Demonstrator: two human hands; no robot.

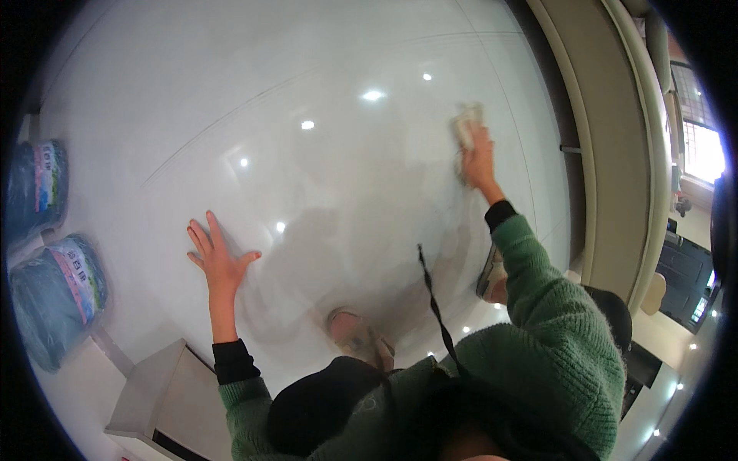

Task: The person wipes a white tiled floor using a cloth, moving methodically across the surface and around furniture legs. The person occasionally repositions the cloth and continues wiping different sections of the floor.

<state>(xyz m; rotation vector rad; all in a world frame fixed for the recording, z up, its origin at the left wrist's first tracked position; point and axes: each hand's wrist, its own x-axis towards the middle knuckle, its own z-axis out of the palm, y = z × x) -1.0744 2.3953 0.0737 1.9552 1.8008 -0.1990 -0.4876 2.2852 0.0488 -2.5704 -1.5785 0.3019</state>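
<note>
My left hand (222, 262) rests on the glossy white floor (346, 190) with its fingers spread and nothing in it. Farther out on the right, my right hand (479, 155) presses a pale cloth (466, 129) against the same floor. Both the cloth and that hand are slightly blurred, and part of the cloth is hidden beneath the palm and fingers. A dark cord (435, 299) dangles from my green sweater between the two arms.
Two large plastic-wrapped water bottles (63, 294) stand along the left wall, above a pale cabinet (173, 397). A beige sofa (617, 144) runs down the right side. My shoes (360, 337) are below, near my knees.
</note>
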